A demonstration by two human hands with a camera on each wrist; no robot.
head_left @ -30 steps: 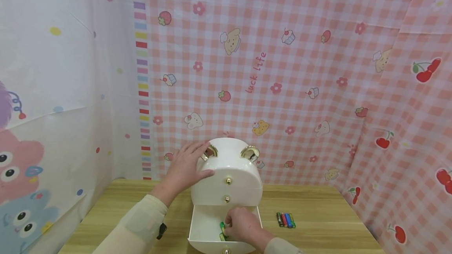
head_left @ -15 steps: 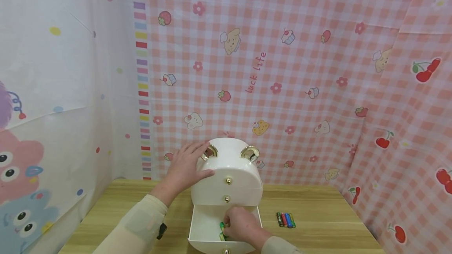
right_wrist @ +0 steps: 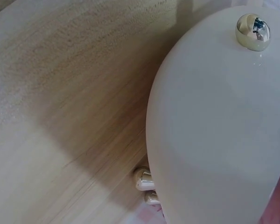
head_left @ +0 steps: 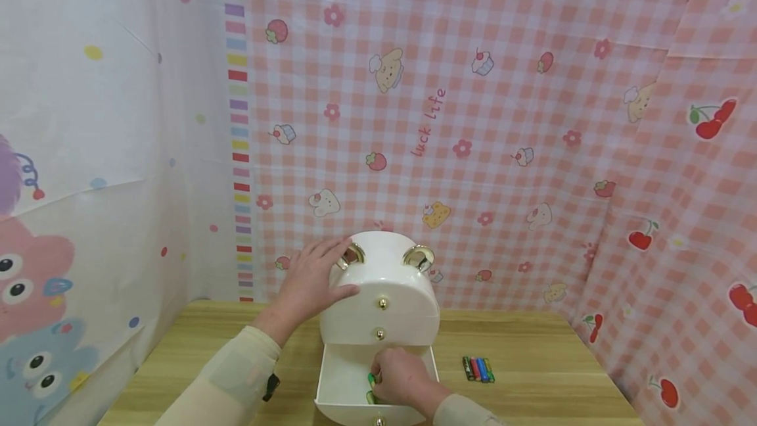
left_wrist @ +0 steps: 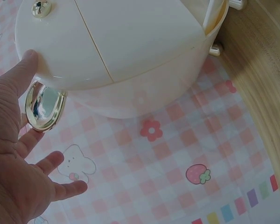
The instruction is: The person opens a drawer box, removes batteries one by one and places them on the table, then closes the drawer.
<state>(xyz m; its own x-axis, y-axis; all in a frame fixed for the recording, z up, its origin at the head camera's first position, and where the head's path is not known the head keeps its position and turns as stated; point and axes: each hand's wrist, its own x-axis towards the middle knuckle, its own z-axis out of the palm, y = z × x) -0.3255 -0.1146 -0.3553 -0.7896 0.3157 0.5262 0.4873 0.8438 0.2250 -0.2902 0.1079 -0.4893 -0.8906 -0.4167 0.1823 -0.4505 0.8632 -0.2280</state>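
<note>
A white drawer cabinet (head_left: pixel 381 324) with gold ear-shaped loops stands on the table, its bottom drawer (head_left: pixel 343 373) pulled out. My left hand (head_left: pixel 310 281) rests on the cabinet's upper left side by the gold ear (left_wrist: pixel 45 106), fingers spread and thumb on the front. Inside the drawer, the curled fingers of my right hand (head_left: pixel 408 377) pinch a small green battery (head_left: pixel 371 379). Beside it lies another green battery (head_left: pixel 371 398), partly hidden by the hand. The right wrist view is filled mostly by the drawer front (right_wrist: pixel 214 121); only a sliver of the hand shows.
Several coloured batteries (head_left: pixel 478 369) lie in a row on the wooden table (head_left: pixel 520 347), right of the drawer. Gold knobs (head_left: pixel 383 304) stick out of the cabinet front. A pink checked curtain (head_left: pixel 414 183) hangs behind, a white one at the left.
My right hand has shifted slightly left inside the drawer, and the green batteries have moved a little left with it. My left hand stays in place on the cabinet.
</note>
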